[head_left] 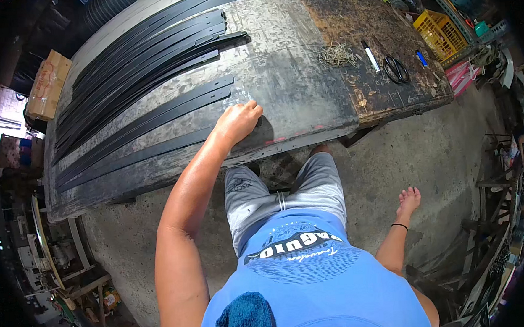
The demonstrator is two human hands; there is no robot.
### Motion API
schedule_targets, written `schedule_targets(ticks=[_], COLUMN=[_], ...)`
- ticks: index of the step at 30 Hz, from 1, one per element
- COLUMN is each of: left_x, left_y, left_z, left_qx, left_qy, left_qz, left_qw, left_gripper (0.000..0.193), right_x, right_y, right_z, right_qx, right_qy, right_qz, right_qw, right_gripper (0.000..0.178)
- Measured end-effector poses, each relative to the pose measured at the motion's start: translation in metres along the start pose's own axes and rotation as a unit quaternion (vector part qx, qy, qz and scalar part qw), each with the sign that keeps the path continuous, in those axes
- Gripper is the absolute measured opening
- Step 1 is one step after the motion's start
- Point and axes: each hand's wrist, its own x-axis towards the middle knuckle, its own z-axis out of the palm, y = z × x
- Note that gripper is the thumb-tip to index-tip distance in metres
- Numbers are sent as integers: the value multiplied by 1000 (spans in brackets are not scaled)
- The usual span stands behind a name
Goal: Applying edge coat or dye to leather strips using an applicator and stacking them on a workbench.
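Note:
My left hand (240, 122) is closed at the near end of a long black strip (160, 148) that lies along the table's front edge. Its fingers cover that end of the strip. Just beyond it, two more black strips (170, 112) with small slots near their ends lie side by side. Farther back is a fanned pile of similar strips (150, 74). Away from the table, my right hand (409, 202) hangs out to the right over the floor, holding nothing, its fingers loosely bent and slightly apart.
The worn table (305, 84) carries a tangle of string (337, 55), a white marker (371, 58), black-handled scissors (396, 69) and a blue pen (422, 58). A yellow crate (440, 34) stands past its right end, a cardboard box (49, 86) at its left. Cluttered racks line both sides.

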Motion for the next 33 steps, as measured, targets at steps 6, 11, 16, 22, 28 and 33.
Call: schedule_targets(ticks=[6, 11, 16, 22, 28, 33], left_x=[10, 14, 0, -15, -17, -11], left_y=[-5, -4, -4, -7, 2, 2], left_z=[-3, 1, 14, 29, 15, 29], left_qx=[17, 26, 0, -83, -189, -110], left_qy=[-76, -54, -3, 181, 181, 200], left_qz=[35, 59, 16, -29, -69, -52], left_qw=[996, 996, 1000, 979, 963, 972], left_gripper=[9, 10, 9, 8, 9, 8], right_x=[-2, 1, -9, 3, -20, -25], right_y=[1, 0, -4, 12, -29, -85], right_z=[4, 0, -5, -18, -5, 37], right_qx=[-15, -23, -27, -2, 49, 81], right_qy=[2, 3, 37, 66, 85, 22], right_qz=[9, 14, 25, 9, 9, -169], right_qw=[1000, 1000, 999, 998, 995, 982], right_gripper=[39, 39, 38, 33, 22, 24])
